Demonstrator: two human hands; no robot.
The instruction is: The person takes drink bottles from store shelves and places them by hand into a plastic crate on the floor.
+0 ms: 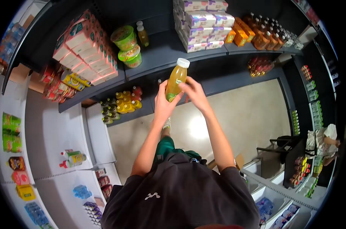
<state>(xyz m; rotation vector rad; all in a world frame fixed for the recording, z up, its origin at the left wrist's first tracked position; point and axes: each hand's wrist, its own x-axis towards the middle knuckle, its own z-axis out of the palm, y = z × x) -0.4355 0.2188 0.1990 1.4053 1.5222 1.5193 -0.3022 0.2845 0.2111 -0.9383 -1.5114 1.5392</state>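
A drink bottle [177, 81] with yellow-green liquid, a white cap and a green label is held up in front of me, tilted slightly to the right. My left hand [164, 102] is wrapped round its lower part, the thumb across the base. From the other side my right hand [196, 93] has its fingertips against the bottle; some of those fingers are partly hidden behind it. On the shelf beyond, two similar bottles [143, 35] stand beside a stack of two green tubs [130, 57].
Dark shelving [157, 57] runs ahead, bearing pink-white cartons [85, 47], tissue packs [205, 24] and orange-brown bottles [262, 40]. Yellow bottles [126, 103] sit on the lower shelf. White shelves [58, 126] stand left. A dark chair [278, 147] and another person [323, 141] are at right.
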